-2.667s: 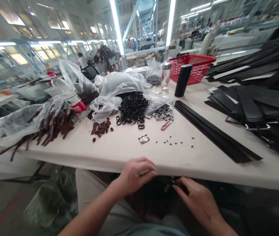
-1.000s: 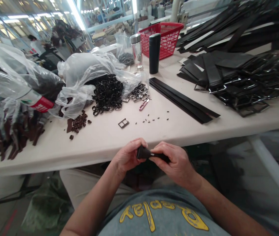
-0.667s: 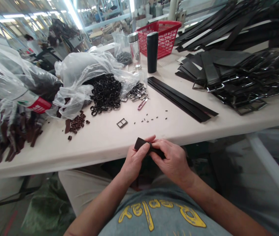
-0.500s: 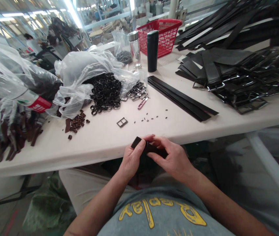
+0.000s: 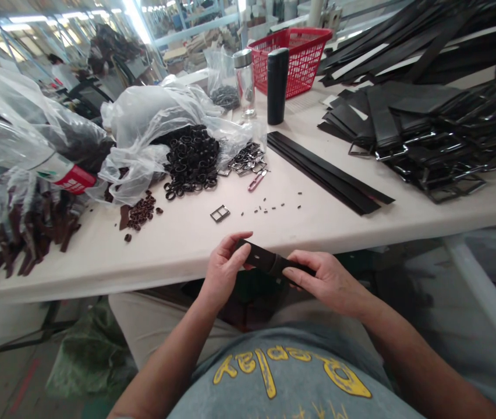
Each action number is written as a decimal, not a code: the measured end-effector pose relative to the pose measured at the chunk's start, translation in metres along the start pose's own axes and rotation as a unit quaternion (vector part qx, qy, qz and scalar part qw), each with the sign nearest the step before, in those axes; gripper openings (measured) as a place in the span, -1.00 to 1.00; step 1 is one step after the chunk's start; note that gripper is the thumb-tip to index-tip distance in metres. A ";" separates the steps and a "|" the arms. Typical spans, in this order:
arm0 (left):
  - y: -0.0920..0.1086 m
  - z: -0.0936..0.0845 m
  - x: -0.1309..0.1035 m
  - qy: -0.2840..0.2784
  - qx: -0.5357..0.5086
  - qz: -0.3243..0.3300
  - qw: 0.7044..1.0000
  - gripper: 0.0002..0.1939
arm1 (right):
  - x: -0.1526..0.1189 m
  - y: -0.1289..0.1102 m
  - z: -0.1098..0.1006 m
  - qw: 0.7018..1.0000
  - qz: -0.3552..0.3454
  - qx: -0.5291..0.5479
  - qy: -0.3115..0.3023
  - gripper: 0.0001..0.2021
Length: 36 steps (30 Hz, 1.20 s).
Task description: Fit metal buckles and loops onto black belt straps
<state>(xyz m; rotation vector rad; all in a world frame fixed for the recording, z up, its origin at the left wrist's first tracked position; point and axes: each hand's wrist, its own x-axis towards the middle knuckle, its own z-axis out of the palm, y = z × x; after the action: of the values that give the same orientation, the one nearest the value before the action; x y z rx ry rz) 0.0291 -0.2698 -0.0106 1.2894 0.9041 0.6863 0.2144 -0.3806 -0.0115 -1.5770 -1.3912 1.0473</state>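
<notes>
A black belt strap [image 5: 260,256] stretches between my hands just off the table's front edge. My left hand [image 5: 225,265] pinches its end, thumb on top. A small slot shows in the strap near that thumb. Farther along, a black keeper loop [image 5: 277,265] wraps the strap, right beside the fingers of my right hand [image 5: 324,279], which grips the strap with the thumb above. Beyond my hands a metal buckle frame [image 5: 220,214] lies on the table, with several tiny metal pieces [image 5: 265,210] scattered to its right.
Black loops [image 5: 193,160] are heaped by plastic bags, beside small buckles [image 5: 248,158] and a pink-handled tool [image 5: 257,180]. Brown loops [image 5: 142,212] lie left. Black straps [image 5: 330,174] and buckled belts [image 5: 431,139] fill the right. A black flask [image 5: 276,87], glass bottle [image 5: 244,84] and red basket [image 5: 304,64] stand behind.
My hands have moved apart, the left one to the left and the right one to the right. More of the strap, with its slot and the loop around it, now shows between them.
</notes>
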 end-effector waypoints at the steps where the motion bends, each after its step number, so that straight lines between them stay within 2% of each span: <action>1: 0.001 -0.002 0.001 0.000 -0.001 0.003 1.000 -0.60 | 0.000 0.000 -0.001 1.000 -0.003 -0.002 0.003 -0.76; 3: 0.003 -0.003 0.002 -0.011 -0.004 0.005 1.000 -0.60 | 0.001 -0.002 0.000 0.999 -0.027 -0.013 0.030 -0.78; 5: 0.004 0.000 0.001 -0.018 -0.016 -0.006 1.000 -0.62 | 0.002 -0.004 0.007 0.994 -0.064 -0.054 0.073 -0.69; 7: 0.005 0.004 -0.001 -0.018 -0.033 -0.024 0.999 -0.64 | 0.005 -0.005 0.016 0.982 -0.098 -0.117 0.115 -0.60; 9: 0.006 0.007 -0.001 -0.018 -0.048 -0.036 0.998 -0.66 | 0.007 -0.005 0.025 0.968 -0.125 -0.161 0.147 -0.62; 16: 0.000 0.004 -0.001 -0.049 -0.072 -0.036 0.996 -0.67 | 0.013 0.001 0.034 0.960 -0.159 -0.148 0.178 -0.71; 19: 0.000 -0.005 0.004 -0.086 -0.038 -0.014 0.995 -0.70 | 0.011 0.003 0.032 0.964 -0.148 -0.136 0.177 -0.78; 20: 0.001 -0.011 0.009 -0.083 -0.008 0.006 0.996 -0.71 | 0.010 0.004 0.032 0.964 -0.143 -0.136 0.176 -0.80; 22: 0.008 -0.026 0.022 -0.040 0.100 0.079 0.991 -0.75 | 0.008 0.007 0.030 0.966 -0.134 -0.139 0.174 -0.83; 23: 0.012 -0.035 0.032 -0.007 0.174 0.124 0.977 -0.79 | 0.007 0.008 0.030 0.966 -0.130 -0.140 0.172 -0.84; 25: 0.020 -0.052 0.052 0.046 0.339 0.202 0.918 -0.85 | 0.006 0.011 0.030 0.966 -0.127 -0.143 0.173 -0.86; 28: 0.027 -0.069 0.081 0.046 0.536 0.239 0.808 -0.86 | 0.005 0.012 0.031 0.965 -0.124 -0.148 0.180 -0.84; 31: 0.026 -0.074 0.098 0.016 0.632 0.238 0.737 -0.87 | 0.006 0.011 0.032 0.975 -0.088 -0.129 0.160 -0.82; 34: 0.023 -0.075 0.103 -0.006 0.677 0.257 0.689 -0.83 | 0.007 0.011 0.030 0.990 -0.017 -0.086 0.110 -0.78; 36: 0.023 -0.077 0.103 -0.014 0.693 0.272 0.668 -0.81 | 0.008 0.012 0.030 0.996 0.025 -0.047 0.068 -0.76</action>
<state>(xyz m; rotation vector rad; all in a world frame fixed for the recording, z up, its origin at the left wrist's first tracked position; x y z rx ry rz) 0.0151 -0.1396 -0.0091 3.0345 1.0024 0.3073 0.1911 -0.3727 -0.0340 -1.7262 -1.3307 0.8977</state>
